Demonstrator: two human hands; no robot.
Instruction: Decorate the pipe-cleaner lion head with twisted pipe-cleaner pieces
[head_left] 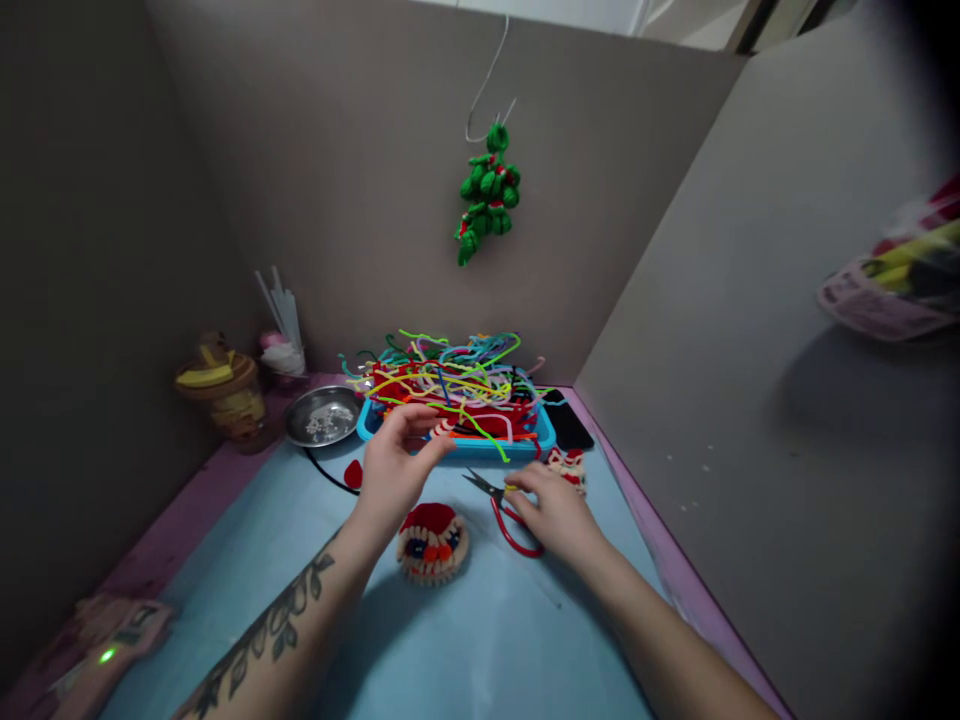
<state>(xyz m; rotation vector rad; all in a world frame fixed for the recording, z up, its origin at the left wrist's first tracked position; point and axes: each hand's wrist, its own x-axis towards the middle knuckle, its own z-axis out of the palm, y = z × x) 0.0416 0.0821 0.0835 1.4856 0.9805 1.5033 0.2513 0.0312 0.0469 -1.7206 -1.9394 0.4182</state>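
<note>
My left hand (401, 465) is raised in front of the blue tray (525, 449), its thumb and fingers closed on a small red-and-white striped piece (442, 428). A small yellow piece (511, 488) shows at the fingertips of my right hand (551, 505), which hovers by the red-handled scissors (517, 535). The scissors' blades point up and left. Below and between the hands lies a round red and cream face-like piece (433, 543) with blue and orange parts. The tray holds a heap of colourful fuzzy stems (450, 385).
A metal bowl (322, 417) with small white bits and a red piece (353, 474) are at the left. A black phone (568, 422) and a red-and-cream piece (568, 468) lie right. A green ornament (489, 195) hangs behind; a pink device (120, 645) sits front left.
</note>
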